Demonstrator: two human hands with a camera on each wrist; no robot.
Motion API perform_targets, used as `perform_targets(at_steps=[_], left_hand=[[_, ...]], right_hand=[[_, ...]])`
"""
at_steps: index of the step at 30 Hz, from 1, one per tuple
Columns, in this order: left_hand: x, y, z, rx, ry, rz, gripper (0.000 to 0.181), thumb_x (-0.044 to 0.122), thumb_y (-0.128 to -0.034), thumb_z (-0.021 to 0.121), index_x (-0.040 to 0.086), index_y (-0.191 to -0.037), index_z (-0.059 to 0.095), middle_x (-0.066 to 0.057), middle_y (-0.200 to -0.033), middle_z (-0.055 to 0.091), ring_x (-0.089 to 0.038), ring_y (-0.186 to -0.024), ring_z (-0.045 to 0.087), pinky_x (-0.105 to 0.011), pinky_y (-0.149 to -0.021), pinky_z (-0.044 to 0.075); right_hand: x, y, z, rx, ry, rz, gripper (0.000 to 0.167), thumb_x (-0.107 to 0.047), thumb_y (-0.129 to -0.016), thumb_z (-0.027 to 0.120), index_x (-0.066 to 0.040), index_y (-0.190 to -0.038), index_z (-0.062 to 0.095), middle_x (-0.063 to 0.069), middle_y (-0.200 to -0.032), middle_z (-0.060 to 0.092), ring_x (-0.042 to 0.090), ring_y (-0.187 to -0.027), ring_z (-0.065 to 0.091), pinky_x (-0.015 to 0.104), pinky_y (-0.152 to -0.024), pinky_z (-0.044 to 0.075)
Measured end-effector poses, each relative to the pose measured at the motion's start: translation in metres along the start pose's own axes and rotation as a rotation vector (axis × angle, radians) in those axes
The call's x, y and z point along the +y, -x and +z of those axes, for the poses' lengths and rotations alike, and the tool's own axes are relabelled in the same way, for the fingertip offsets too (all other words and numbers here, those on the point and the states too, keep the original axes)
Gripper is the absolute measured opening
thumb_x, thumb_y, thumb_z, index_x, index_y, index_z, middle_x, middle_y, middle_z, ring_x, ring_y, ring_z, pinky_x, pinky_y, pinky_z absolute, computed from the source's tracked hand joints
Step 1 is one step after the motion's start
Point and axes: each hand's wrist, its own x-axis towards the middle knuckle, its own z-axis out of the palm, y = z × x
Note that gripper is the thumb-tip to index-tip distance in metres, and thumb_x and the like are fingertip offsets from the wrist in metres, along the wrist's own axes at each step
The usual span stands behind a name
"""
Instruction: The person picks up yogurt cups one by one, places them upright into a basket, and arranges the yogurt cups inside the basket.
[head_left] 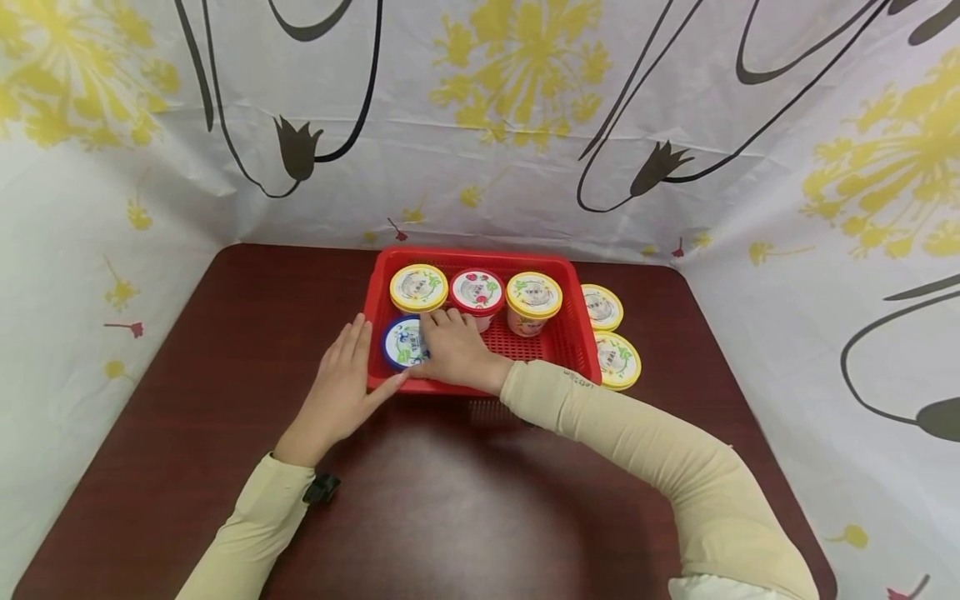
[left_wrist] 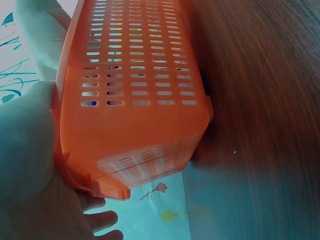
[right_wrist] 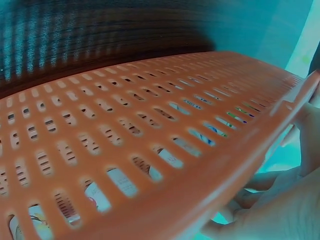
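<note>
A red plastic basket (head_left: 480, 387) with slotted walls stands on the table. In its front left corner is a paper cup with a blue-rimmed lid (head_left: 402, 342). My right hand (head_left: 457, 354) reaches over the front rim and holds this cup at its right side, thumb toward the front. My left hand (head_left: 339, 392) rests against the basket's front left corner, its fingers straight along the left side and its thumb at the front rim. Along the back of the basket stand a yellow-lidded cup (head_left: 418, 288), a red-lidded cup (head_left: 477, 292) and another yellow-lidded cup (head_left: 534, 295).
Right of the basket, outside it, are two yellow-lidded cups (head_left: 602, 307) (head_left: 617, 361), one behind the other. The dark wooden table (head_left: 450, 500) meets patterned white cloth (head_left: 480, 192) at the back and sides.
</note>
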Motion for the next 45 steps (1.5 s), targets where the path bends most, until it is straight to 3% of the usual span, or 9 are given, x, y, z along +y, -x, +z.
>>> perform_targets(at_steps=[15,22,29,36,38,41,43,45], left_hand=[[0.001,0.001,0.004,-0.006,0.009,-0.004,0.106,0.068,-0.0888,0.054,0.008,-0.16,0.003,-0.016,-0.167,0.008,-0.041,-0.153,0.011,-0.066,-0.119,0.022],[0.002,0.001,0.005,-0.017,0.013,0.0,0.105,0.066,-0.0896,0.054,0.007,-0.16,0.003,-0.016,-0.168,0.006,-0.041,-0.154,0.01,-0.066,-0.12,0.021],[0.003,0.001,0.004,-0.04,0.014,-0.014,0.105,0.066,-0.0899,0.054,0.009,-0.16,0.0,-0.016,-0.168,0.004,-0.041,-0.154,0.009,-0.067,-0.119,0.021],[0.004,0.001,0.003,-0.038,0.024,-0.021,0.106,0.065,-0.0892,0.056,0.009,-0.16,0.0,-0.016,-0.168,0.004,-0.041,-0.154,0.009,-0.067,-0.118,0.022],[0.003,0.0,0.003,-0.037,0.021,-0.02,0.106,0.065,-0.0891,0.057,0.009,-0.16,0.0,-0.016,-0.168,0.004,-0.041,-0.154,0.009,-0.067,-0.118,0.022],[0.002,0.0,0.003,-0.032,0.018,-0.022,0.106,0.063,-0.0892,0.058,0.009,-0.16,0.0,-0.016,-0.168,0.004,-0.041,-0.154,0.009,-0.067,-0.118,0.022],[0.001,0.001,0.002,-0.028,0.013,-0.025,0.106,0.062,-0.0891,0.059,0.009,-0.16,0.0,-0.016,-0.168,0.005,-0.041,-0.154,0.009,-0.067,-0.118,0.023],[0.0,0.002,0.001,-0.024,0.011,-0.026,0.106,0.06,-0.0891,0.06,0.008,-0.16,0.0,-0.017,-0.168,0.005,-0.041,-0.153,0.01,-0.068,-0.117,0.023]], right_hand=[[0.006,0.002,0.004,0.03,0.004,0.003,0.1,-0.066,-0.079,0.07,-0.006,-0.152,0.035,0.011,-0.148,0.047,0.026,-0.129,0.045,0.053,-0.114,0.038],[0.011,0.006,-0.006,0.029,-0.023,-0.006,0.102,-0.069,-0.077,0.07,-0.006,-0.151,0.037,0.012,-0.148,0.047,0.029,-0.135,0.045,0.057,-0.114,0.036],[0.028,0.017,-0.035,0.006,-0.039,0.024,0.097,-0.067,-0.079,0.069,-0.008,-0.15,0.04,0.014,-0.148,0.051,0.033,-0.138,0.047,0.057,-0.116,0.036],[0.058,0.034,-0.077,-0.058,-0.052,0.061,0.083,-0.06,-0.085,0.068,-0.01,-0.147,0.047,0.016,-0.147,0.053,0.034,-0.139,0.047,0.053,-0.115,0.039],[0.068,0.04,-0.09,-0.071,-0.052,0.07,0.075,-0.057,-0.087,0.067,-0.011,-0.144,0.052,0.015,-0.131,0.066,0.03,-0.129,0.056,0.048,-0.11,0.044],[0.084,0.05,-0.11,-0.083,-0.066,0.078,0.066,-0.05,-0.089,0.068,-0.01,-0.139,0.057,0.013,-0.122,0.071,0.027,-0.12,0.061,0.046,-0.104,0.048],[0.095,0.058,-0.122,-0.103,-0.076,0.094,0.062,-0.047,-0.09,0.067,-0.009,-0.138,0.058,0.013,-0.123,0.071,0.027,-0.12,0.062,0.047,-0.103,0.048],[0.106,0.065,-0.132,-0.122,-0.07,0.116,0.062,-0.045,-0.092,0.066,-0.006,-0.139,0.057,0.013,-0.138,0.062,0.03,-0.128,0.058,0.05,-0.107,0.046]])
